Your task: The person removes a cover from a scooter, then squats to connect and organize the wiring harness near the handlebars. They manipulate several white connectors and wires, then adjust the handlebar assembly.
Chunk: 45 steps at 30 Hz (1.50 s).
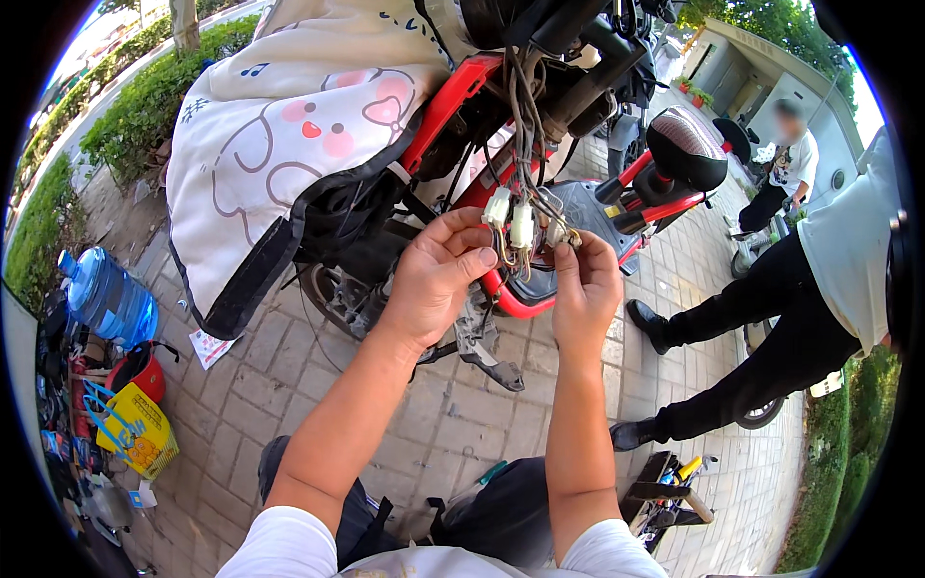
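A bundle of wires (521,106) hangs from the opened front of a red electric scooter (454,108), ending in several white plastic connectors (522,225). My left hand (436,273) is closed at the left side of the cluster, thumb and fingers pinching wires just under the leftmost connector. On the other side, my right hand (586,277) pinches a wire connector (559,231) between thumb and fingers; the fingertips partly hide it. Thin coloured wires loop below the connectors, between my two hands.
A cream padded scooter apron (279,144) drapes over the left handlebar side. To the left stand a blue water jug (111,299), a red helmet (143,371) and a yellow bag (137,429). A person in black trousers (761,332) stands close at right, near a toolbox (665,491).
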### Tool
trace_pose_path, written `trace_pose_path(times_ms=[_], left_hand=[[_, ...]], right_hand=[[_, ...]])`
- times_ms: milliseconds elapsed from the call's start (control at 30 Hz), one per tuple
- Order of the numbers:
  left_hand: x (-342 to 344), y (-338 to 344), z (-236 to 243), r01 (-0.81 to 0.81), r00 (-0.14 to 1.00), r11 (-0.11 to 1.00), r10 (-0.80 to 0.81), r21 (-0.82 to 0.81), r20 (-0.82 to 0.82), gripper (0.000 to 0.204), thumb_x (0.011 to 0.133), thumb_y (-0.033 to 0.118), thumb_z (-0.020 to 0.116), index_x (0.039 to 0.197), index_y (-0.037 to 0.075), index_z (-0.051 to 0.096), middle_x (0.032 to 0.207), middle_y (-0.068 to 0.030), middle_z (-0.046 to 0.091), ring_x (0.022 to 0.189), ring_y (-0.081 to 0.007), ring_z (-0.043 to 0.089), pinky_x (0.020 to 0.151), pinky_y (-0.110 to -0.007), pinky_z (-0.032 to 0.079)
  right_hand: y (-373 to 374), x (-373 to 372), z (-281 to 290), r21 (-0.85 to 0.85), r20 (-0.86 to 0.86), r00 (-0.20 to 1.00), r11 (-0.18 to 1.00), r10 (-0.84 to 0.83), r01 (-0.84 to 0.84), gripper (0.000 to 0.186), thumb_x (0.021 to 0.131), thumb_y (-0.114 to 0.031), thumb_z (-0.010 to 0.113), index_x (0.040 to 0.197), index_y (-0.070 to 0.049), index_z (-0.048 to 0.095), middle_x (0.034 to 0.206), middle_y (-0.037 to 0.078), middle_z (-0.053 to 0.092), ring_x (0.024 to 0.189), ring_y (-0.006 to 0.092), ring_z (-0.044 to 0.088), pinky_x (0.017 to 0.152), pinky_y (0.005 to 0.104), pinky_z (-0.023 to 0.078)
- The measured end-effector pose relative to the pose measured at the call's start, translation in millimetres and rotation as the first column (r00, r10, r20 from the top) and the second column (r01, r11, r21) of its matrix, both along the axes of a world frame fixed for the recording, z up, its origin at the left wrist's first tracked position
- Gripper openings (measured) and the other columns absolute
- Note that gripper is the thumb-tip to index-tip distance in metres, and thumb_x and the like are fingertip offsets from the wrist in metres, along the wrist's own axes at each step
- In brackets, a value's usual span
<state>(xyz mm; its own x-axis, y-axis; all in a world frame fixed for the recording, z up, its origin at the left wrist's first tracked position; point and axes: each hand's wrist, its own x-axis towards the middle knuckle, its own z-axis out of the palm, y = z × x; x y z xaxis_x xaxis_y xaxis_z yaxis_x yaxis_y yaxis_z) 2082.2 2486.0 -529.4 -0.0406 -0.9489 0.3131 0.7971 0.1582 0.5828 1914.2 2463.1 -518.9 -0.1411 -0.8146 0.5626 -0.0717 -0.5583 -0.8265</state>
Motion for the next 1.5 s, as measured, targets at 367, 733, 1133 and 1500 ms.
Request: trace_pose_path(times_ms=[367,733,1133,1500], left_hand=[[-7.1,2.6,3.8,-0.050,0.999,0.999,0.050,0.018,0.011,0.034,0.089,-0.004,0.058,0.121,0.002,0.052,0.109,-0.0084,0.064,0.101,-0.0171,0.063,0.092,-0.034,0.051],[-18.1,4.1,8.5,-0.096,0.995,0.995,0.094,0.038,0.042,0.040,0.084,-0.008,0.061,0.121,0.000,0.050,0.105,-0.0093,0.064,0.097,-0.0157,0.063,0.089,-0.031,0.052],[-17.7,8.4,12.7,-0.074,0.997,0.996,0.074,0.058,0.011,0.036,0.087,-0.003,0.062,0.121,0.001,0.050,0.106,-0.0075,0.065,0.099,-0.0149,0.062,0.092,-0.032,0.050],[-21.6,5.6,17.8,-0.092,0.995,0.995,0.091,0.046,0.030,0.041,0.084,-0.005,0.064,0.119,0.000,0.045,0.104,-0.0103,0.064,0.095,-0.0138,0.062,0.086,-0.030,0.050]], right_hand=[[5.9,-1.0,2.6,-0.085,0.029,0.996,0.993,-0.083,0.085,0.023,0.085,-0.004,0.071,0.104,0.002,0.058,0.087,0.004,0.061,0.079,0.0107,0.058,0.069,0.0230,0.048],[26.9,1.5,9.8,-0.078,-0.246,0.964,0.993,-0.102,0.085,0.014,0.084,-0.007,0.072,0.091,0.003,0.066,0.070,0.007,0.061,0.063,0.0111,0.057,0.056,0.0255,0.045],[19.3,-11.0,13.6,0.251,0.005,0.990,0.958,0.142,-0.139,0.018,0.092,-0.012,0.064,0.095,0.006,0.066,0.076,-0.001,0.062,0.069,0.0048,0.051,0.062,0.0201,0.042],[30.2,0.2,20.0,0.047,-0.159,0.987,0.998,-0.023,0.031,0.012,0.086,-0.004,0.069,0.094,0.004,0.065,0.071,0.002,0.063,0.064,0.0042,0.055,0.058,0.0200,0.045]])
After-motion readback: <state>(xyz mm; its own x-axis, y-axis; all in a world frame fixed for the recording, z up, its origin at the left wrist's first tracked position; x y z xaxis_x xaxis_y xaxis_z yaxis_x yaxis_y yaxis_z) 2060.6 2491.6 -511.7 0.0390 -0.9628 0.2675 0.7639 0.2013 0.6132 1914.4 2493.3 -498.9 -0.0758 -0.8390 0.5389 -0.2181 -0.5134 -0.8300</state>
